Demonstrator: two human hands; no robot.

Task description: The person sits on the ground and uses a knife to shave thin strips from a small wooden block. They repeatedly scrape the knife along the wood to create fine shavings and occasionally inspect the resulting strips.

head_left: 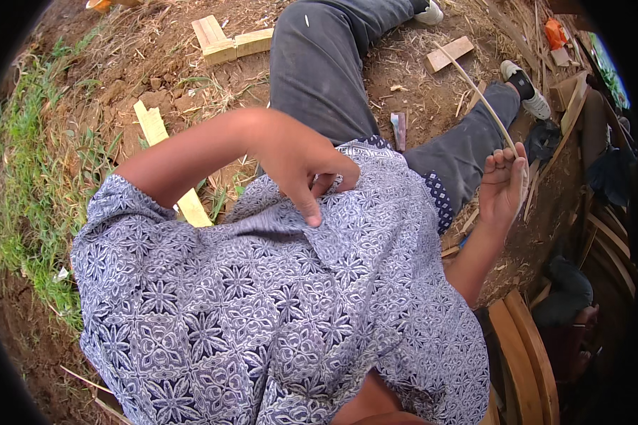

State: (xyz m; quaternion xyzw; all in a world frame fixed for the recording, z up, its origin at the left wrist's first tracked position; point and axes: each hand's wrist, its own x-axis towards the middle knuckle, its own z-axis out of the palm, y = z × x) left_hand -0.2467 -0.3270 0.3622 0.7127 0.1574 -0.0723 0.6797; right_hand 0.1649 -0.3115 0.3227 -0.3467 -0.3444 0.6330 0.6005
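Note:
My left hand is bent in over the front of the patterned blue-and-white shirt. Its fingers are curled and its thumb presses on the cloth, which is pulled up into a fold there. Whether anything else is inside these fingers is hidden. Raised on the right, my right hand holds a long, thin, pale wooden strip between thumb and fingers. The strip slants up and away to the left, its far end over a short wooden block on the ground.
Legs in dark trousers stretch out ahead. Joined wood pieces lie at the far left, and a yellowish board lies beside my left arm. Curved planks stand at the lower right, near another person's hand. Grass grows at left.

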